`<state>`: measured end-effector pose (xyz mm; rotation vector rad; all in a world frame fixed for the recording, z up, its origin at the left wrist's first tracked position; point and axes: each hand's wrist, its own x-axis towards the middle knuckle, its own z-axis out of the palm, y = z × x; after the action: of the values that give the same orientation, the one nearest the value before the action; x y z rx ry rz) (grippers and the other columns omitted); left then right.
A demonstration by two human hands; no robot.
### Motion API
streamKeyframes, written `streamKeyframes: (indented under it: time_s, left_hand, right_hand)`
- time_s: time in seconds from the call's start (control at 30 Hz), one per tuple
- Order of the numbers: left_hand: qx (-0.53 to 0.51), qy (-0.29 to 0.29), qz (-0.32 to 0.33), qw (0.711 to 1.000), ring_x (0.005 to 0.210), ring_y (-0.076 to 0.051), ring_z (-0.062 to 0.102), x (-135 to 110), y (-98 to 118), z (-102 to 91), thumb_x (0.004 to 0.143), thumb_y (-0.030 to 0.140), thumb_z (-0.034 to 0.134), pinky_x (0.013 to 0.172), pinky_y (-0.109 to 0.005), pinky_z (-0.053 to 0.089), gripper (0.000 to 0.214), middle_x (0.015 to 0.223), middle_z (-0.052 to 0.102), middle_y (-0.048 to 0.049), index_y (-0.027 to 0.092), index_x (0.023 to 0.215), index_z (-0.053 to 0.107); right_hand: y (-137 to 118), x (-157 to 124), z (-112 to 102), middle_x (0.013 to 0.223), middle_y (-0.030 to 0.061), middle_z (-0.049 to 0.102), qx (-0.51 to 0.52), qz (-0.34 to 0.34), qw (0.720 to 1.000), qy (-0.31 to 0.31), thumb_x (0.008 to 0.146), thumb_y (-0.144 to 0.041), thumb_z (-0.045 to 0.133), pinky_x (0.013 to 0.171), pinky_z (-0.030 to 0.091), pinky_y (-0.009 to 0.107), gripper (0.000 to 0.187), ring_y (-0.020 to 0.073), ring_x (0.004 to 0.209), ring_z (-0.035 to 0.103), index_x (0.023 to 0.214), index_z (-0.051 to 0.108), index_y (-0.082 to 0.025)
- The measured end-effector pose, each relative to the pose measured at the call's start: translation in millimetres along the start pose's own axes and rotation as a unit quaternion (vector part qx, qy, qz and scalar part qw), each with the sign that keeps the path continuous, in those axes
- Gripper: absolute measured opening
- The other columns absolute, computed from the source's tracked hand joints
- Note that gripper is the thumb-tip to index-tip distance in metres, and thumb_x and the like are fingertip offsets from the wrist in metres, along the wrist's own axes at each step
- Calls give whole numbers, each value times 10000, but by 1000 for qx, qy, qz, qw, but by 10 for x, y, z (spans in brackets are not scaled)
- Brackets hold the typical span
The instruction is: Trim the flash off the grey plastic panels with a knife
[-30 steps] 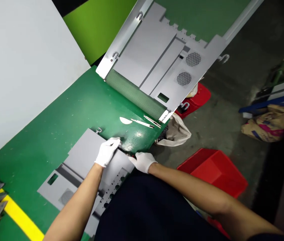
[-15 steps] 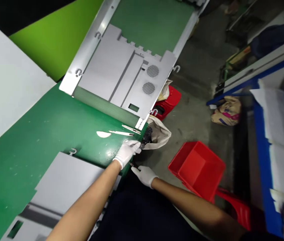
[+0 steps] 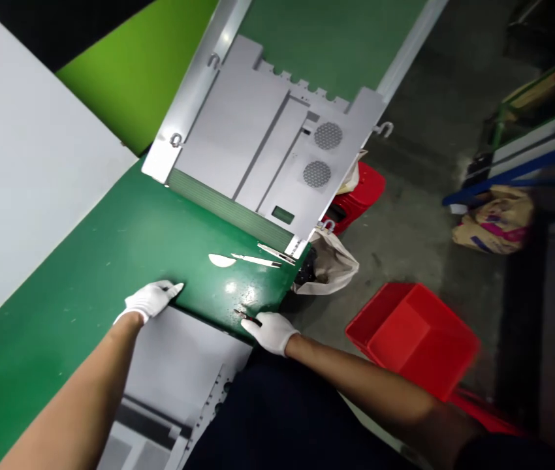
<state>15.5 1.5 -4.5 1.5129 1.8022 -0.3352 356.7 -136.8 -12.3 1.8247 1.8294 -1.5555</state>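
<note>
One green counter [image 3: 86,281] is stretching across the left and middle of the workplace, and a conveyor [image 3: 336,39] is adjoining its far right end. Two grey panels are showing: the far panel [image 3: 238,117] is lying on the conveyor, while the near panel [image 3: 184,352] is lying on the counter, its lower part running out of view. Beyond the counter's right side, a red bin [image 3: 414,333] is sitting on the floor [image 3: 380,251]. Of two white-gloved hands, the left hand [image 3: 150,299] is resting by the near panel's far-left corner; its fingers are lying close together, but from where I am standing I cannot tell whether this grip is enclosing anything. The right hand [image 3: 271,331] is lying nearer the far-right corner, the panel extending leftward from it, its grip clamping on a red-handled tool [image 3: 247,316]. This tool's long axis is slanting leftward, its tip facing over the counter past the panel's far edge, well apart from the left hand.
</note>
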Motion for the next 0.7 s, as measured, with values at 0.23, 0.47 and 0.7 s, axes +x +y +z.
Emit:
streamKeyframes:
  time_s: [0.23,0.47,0.7]
  left_hand:
    - [-120,-55,23,991,724,-189,585,-132,-241,-21,772,746,523,748,-288,461,589,779,712,-52,190,785,717]
    - [-162,-39,13,986,614,-156,460,-24,-403,102,715,708,637,653,-311,399,534,632,603,-7,177,710,699]
    - [-231,-44,29,971,697,-181,558,-44,-517,205,812,673,607,709,-324,441,526,785,714,-62,165,808,742]
  right_hand:
    - [-924,637,114,1098,201,756,-60,-51,995,-67,937,-795,247,892,508,384,820,323,1058,711,1101,742,-161]
    - [-1511,979,307,1082,223,754,-110,-59,988,-88,910,-825,258,859,530,425,863,367,1052,712,1082,755,-141]
    - [-1542,967,476,1049,223,756,-134,-54,988,-56,973,-711,280,865,523,423,746,351,1023,720,1038,746,-132]
